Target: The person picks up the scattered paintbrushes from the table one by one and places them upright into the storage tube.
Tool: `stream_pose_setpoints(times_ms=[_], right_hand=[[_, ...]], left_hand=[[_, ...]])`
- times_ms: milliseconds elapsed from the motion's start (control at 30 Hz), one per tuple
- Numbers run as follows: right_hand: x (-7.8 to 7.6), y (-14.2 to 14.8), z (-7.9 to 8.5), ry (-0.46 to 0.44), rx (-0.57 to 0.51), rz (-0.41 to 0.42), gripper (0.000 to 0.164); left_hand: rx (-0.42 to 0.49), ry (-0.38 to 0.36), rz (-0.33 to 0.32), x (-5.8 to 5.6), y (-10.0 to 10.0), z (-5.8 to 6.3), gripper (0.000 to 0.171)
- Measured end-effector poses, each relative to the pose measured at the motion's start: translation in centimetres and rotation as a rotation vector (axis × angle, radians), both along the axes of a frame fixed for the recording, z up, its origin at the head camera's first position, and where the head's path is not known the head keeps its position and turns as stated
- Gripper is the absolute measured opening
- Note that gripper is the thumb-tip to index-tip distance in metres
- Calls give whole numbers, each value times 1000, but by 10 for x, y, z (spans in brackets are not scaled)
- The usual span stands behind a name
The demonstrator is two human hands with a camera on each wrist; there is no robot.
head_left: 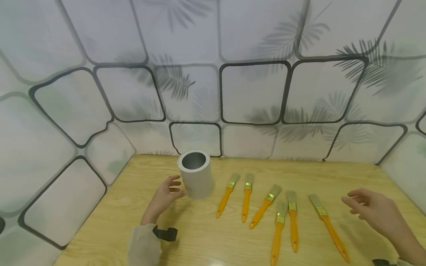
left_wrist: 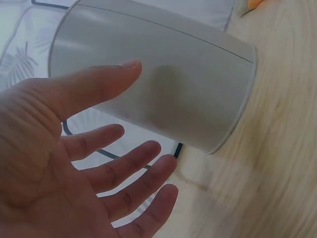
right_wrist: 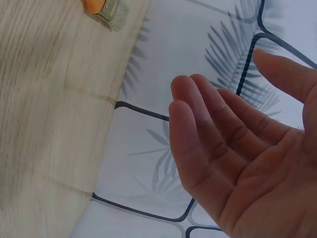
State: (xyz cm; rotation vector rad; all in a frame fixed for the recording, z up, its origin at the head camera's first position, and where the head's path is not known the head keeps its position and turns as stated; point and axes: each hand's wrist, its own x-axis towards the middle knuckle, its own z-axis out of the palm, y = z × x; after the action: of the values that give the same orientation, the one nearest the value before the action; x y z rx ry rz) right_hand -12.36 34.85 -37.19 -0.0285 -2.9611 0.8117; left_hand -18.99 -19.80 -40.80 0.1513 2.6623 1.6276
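Note:
A grey-white cylindrical can [head_left: 199, 183] with an open top stands upright toward the back of the table. Just left of it is my left hand [head_left: 166, 195], fingers spread and relaxed, holding nothing; in the left wrist view the thumb overlaps the can's side [left_wrist: 198, 74]. Several paintbrushes with orange handles and pale bristles lie fanned out right of the can. The rightmost paintbrush [head_left: 327, 223] is nearest my right hand [head_left: 376, 210], which hovers over the table's right side, loosely bent and holding nothing. One paintbrush [right_wrist: 105, 10] shows at the top of the right wrist view.
The wooden table [head_left: 213, 240] meets a patterned wall covering [head_left: 253, 92] at the back, with similar panels at both sides. Two paintbrushes, one being this paintbrush [head_left: 277, 236], lie close together near the middle front. A dark strap [head_left: 165, 234] circles the left wrist.

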Motion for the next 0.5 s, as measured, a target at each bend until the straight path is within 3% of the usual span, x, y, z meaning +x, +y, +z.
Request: stream_pose_setpoints(times_ms=[100, 367, 500], right_hand=[[1, 0, -1, -9, -23, 0, 54], [0, 6, -2, -15, -51, 14, 51], [-2, 8, -7, -91, -170, 36, 49]], left_hand=[[61, -32, -4, -3, 2, -3, 67], [182, -34, 12, -8, 8, -11, 71], [229, -35, 29, -12, 9, -16, 75]])
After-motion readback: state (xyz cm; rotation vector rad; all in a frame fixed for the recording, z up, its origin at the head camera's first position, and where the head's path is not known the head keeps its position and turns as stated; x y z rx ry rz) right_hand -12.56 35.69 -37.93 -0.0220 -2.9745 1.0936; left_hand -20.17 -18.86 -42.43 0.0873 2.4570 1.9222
